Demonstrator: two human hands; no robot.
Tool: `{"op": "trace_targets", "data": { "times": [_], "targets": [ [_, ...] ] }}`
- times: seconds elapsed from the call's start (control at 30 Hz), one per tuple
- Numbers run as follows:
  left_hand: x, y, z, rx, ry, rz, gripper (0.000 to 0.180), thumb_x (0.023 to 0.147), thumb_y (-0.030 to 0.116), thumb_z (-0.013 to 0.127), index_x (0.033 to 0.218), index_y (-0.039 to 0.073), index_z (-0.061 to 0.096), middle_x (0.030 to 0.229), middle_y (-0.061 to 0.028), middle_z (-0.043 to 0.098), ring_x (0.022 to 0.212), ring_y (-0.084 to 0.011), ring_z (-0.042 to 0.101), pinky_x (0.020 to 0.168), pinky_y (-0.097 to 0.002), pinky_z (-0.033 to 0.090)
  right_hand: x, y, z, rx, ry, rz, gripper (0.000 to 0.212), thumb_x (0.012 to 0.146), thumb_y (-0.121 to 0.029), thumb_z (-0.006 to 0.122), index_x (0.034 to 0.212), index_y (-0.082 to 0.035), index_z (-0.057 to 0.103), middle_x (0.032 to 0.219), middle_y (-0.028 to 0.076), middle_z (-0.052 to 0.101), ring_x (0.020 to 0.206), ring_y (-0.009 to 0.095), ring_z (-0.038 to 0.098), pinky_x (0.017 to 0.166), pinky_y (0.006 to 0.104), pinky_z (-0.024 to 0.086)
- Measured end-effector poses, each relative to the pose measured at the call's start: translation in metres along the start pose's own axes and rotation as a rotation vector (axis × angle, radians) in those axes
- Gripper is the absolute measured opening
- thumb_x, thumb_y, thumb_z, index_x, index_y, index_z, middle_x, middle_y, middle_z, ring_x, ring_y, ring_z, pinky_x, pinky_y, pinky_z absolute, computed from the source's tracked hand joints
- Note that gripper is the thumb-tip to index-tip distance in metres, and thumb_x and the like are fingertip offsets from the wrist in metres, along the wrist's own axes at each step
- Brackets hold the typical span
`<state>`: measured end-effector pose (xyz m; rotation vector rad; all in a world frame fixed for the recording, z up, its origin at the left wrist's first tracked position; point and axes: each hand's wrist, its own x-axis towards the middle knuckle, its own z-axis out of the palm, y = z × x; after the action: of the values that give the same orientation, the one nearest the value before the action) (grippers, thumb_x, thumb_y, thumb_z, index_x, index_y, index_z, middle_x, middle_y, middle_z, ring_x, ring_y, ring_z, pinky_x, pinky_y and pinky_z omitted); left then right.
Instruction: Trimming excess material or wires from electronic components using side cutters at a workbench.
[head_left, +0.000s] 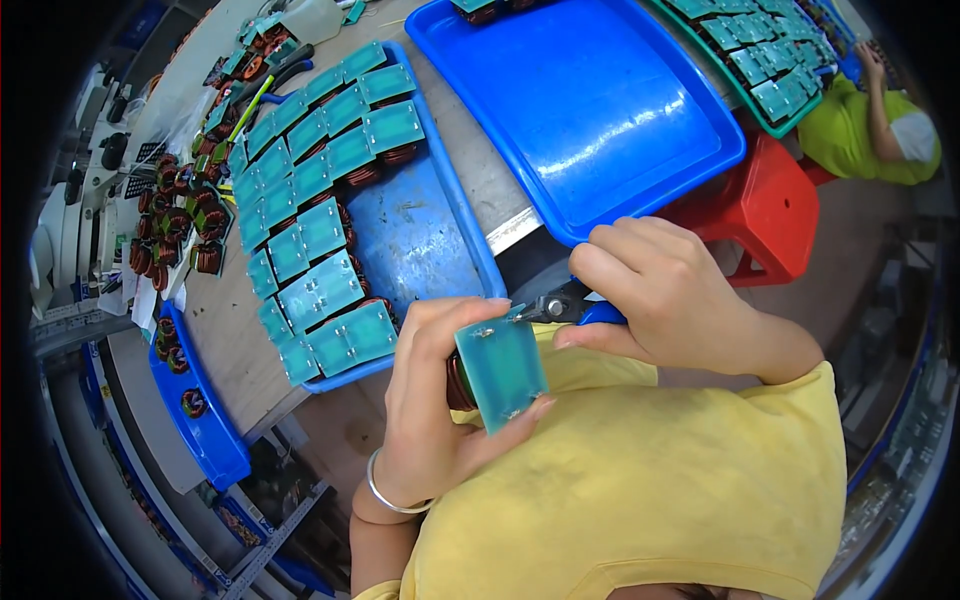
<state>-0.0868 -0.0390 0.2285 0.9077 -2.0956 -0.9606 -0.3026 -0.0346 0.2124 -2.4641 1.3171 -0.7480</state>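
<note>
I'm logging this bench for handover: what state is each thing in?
Left hand: gripping circuit board
Right hand: gripping blue-handled cutters
Circuit board: tilted, wound coil behind
Blue-handled cutters: tips at board's upper edge
Left blue tray: partly filled with boards
Middle blue tray: mostly bare
Green tray: holding rows of boards

The flat teal circuit board (502, 368) in your left hand (425, 385) hides most of the copper-wire coil (460, 385) behind it. Your right hand (655, 290) covers much of the blue-handled metal cutters' (556, 304) grips, while the top edge crops the bright blue plastic tray (590, 110).
</note>
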Motion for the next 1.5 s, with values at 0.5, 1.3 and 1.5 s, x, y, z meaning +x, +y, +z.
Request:
{"op": "trace_targets", "data": {
  "times": [0.5,1.3,1.5],
  "targets": [
    [0.0,-0.003,0.006,-0.056,0.001,-0.082,0.06,0.061,0.007,0.078,0.113,0.001,0.049,0.102,-0.0136,0.052,0.091,-0.0269,0.052,0.077,-0.0321,0.044,0.002,0.002,0.008,0.117,0.082,-0.028,0.047,0.071,-0.044,0.068,0.08,-0.002,0.049,0.069,0.011,0.047,0.061,0.029,0.05,0.054,0.0362,0.041],
    [0.002,-0.008,0.009,-0.001,-0.034,-0.089,0.063,0.058,0.015,0.079,0.111,0.001,0.048,0.103,-0.0093,0.052,0.094,-0.0197,0.052,0.082,-0.0296,0.042,0.004,0.0,0.009,0.074,-0.007,0.025,0.046,0.07,-0.042,0.067,0.08,-0.002,0.047,0.069,0.012,0.047,0.062,0.03,0.051,0.054,0.0367,0.041],
    [-0.005,-0.008,0.007,-0.192,0.04,-0.295,0.067,0.064,0.015,0.079,0.12,0.0,0.045,0.113,-0.0153,0.054,0.1,-0.0274,0.056,0.085,-0.0332,0.045,0.004,-0.006,-0.002,0.196,-0.047,-0.008,0.047,0.071,-0.043,0.068,0.08,-0.002,0.047,0.071,0.012,0.047,0.063,0.031,0.051,0.055,0.0365,0.041]
  ]
}}
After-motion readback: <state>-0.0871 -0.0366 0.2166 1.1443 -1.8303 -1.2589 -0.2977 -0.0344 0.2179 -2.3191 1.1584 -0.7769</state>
